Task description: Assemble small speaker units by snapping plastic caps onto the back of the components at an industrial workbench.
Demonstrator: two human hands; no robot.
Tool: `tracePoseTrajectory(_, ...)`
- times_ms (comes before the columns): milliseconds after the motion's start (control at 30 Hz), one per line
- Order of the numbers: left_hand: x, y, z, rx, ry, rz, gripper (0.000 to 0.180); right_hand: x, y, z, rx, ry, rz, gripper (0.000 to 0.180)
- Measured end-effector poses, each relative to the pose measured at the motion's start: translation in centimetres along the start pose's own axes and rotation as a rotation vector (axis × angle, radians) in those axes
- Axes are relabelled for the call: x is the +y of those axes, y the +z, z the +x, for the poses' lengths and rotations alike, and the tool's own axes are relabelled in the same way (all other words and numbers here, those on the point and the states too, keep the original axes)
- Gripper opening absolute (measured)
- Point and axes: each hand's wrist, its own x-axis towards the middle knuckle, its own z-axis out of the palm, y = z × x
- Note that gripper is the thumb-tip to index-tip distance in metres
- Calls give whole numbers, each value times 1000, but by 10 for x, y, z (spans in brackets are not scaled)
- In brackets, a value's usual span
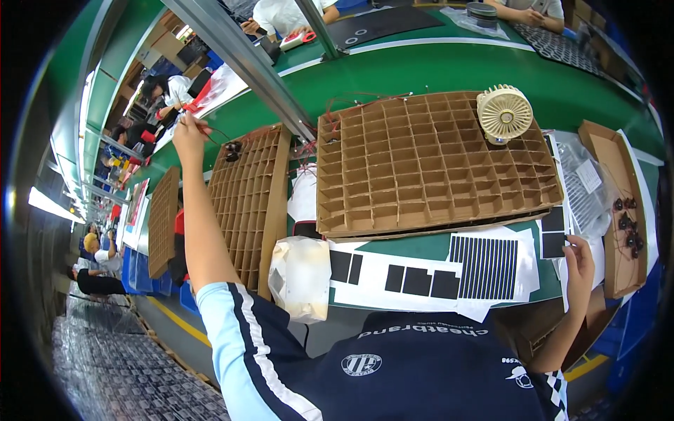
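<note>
My left hand point(191, 137) is raised over the far left of the bench, fingers pinched on a thin wire point(220, 133). That wire runs toward a small dark motor point(232, 150) at the top of a cardboard divider tray point(247, 200). On the right, my right hand point(580, 263) has its fingertips closed at the edge of a white sheet with black squares point(552, 242). A cream round fan head point(505, 114) with a ribbed grille rests on the far right corner of the large cardboard divider tray point(421, 165).
White sheets with black strips point(484, 266) and black rectangles point(417, 281) lie along the near edge. A white bag-like package point(300, 274) stands left of them. At right are a clear plastic bag point(586, 189) and an open carton point(621, 274) holding several dark motors. A metal post point(246, 63) rises behind.
</note>
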Motion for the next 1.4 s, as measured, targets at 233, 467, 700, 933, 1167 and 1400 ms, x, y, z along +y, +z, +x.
tracePoseTrajectory(233,192,8,-69,-370,133,-803,29,-54,60,-9,-242,-88,600,47)
tracePoseTrajectory(467,327,58,-216,-1015,147,-939,33,-64,106,-22,-845,551,1580,73)
tracePoseTrajectory(700,356,95,-284,-1215,548,-1005,21,-39,65,-26,-239,368,1501,36)
tracePoseTrajectory(933,339,111,-308,-1124,912,-733,5,-16,41,-21,116,229,1417,38)
tracePoseTrajectory(1167,280,123,-311,-1108,967,-432,11,10,59,-26,215,66,663,51)
tracePoseTrajectory(1400,273,90,-257,-1583,484,-394,62,17,89,-18,265,-176,292,42)
